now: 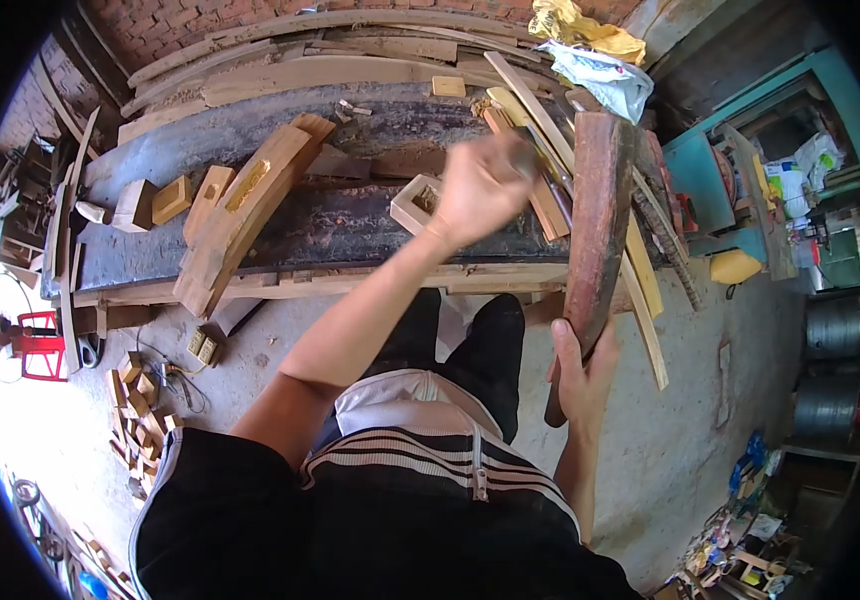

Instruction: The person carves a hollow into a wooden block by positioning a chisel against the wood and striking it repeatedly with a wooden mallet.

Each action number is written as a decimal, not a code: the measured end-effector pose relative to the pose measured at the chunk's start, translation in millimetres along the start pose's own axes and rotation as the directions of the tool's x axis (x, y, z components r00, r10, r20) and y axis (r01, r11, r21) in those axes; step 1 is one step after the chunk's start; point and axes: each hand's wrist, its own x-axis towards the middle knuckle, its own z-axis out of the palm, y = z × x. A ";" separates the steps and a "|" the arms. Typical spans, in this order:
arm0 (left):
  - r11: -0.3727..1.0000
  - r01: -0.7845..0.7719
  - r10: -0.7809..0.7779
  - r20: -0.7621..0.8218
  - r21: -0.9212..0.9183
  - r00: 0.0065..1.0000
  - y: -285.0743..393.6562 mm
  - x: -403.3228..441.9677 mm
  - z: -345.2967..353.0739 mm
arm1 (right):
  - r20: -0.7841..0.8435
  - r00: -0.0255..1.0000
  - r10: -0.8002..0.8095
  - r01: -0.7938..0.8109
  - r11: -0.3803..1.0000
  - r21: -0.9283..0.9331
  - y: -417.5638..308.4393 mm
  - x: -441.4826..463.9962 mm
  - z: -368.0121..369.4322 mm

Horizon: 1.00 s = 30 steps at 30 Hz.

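While R hand grips wood pc., bag print illeg.

Left of the left fingers, mortised timbers and blocks are laid on the workbench; narrow boards are spread right of those fingers.

Left hand extended, blurred, right hand gripping

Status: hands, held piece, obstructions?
Left hand over bench, blurred, grip unclear. Right hand gripping reddish wood. Loose strips close beside it.
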 end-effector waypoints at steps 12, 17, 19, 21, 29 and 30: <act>0.845 0.012 -0.381 -0.588 -0.534 0.713 -28.8 18.8 -95.8 | 0.028 0.990 0.139 -0.141 0.982 0.122 6.5 -24.1 3.8; 0.974 0.033 -0.117 -0.374 -0.223 0.920 10.1 28.2 -55.0 | 0.007 0.983 0.181 -0.180 0.973 0.144 9.8 -25.6 1.8; 0.997 0.068 -0.071 -0.206 -0.021 0.976 10.4 28.5 -43.8 | -0.004 0.985 0.171 -0.168 0.975 0.144 12.1 -25.1 1.6; 0.996 -0.014 0.022 -0.084 0.088 0.996 15.2 22.9 -22.8 | -0.017 0.987 0.162 -0.158 0.977 0.146 11.7 -24.4 2.1; 0.923 -0.255 0.135 0.381 0.287 0.915 -1.9 -22.4 27.1 | -0.104 0.983 0.153 -0.131 0.973 0.192 11.4 -22.5 -4.8; 0.902 -0.303 0.172 0.388 0.308 0.905 -1.2 -26.8 30.1 | -0.102 0.983 0.155 -0.134 0.972 0.194 7.9 -22.0 -5.1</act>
